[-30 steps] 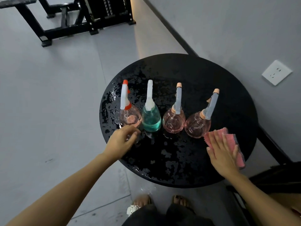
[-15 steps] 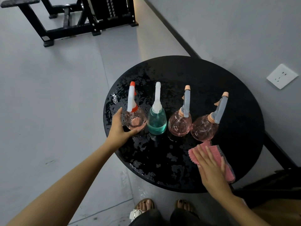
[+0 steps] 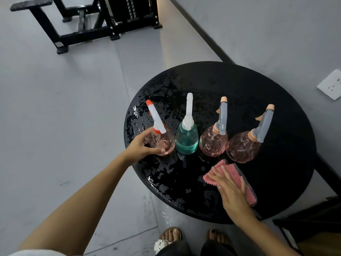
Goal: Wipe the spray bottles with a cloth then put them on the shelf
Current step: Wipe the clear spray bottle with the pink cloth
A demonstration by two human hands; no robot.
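Note:
Several spray bottles stand in a row on a wet round black table (image 3: 258,85). My left hand (image 3: 142,146) grips the leftmost one, a pink bottle with a white and orange sprayer (image 3: 162,141), which leans to the left. To its right stand a teal bottle (image 3: 186,139) and two pink bottles with grey sprayers (image 3: 214,143) (image 3: 243,148). My right hand (image 3: 230,189) lies flat, fingers spread, on a pink cloth (image 3: 245,185) on the table in front of the bottles.
Water patches cover the table's left and front parts and drip onto the grey floor. A black metal frame (image 3: 88,24) stands on the floor at the back left. A grey wall with a white socket (image 3: 330,85) runs along the right. My sandalled feet (image 3: 169,237) show below the table's edge.
My left hand reached the leftmost bottle, closed around it and tilted it. My right hand slid the pink cloth leftwards across the table, in front of the bottles.

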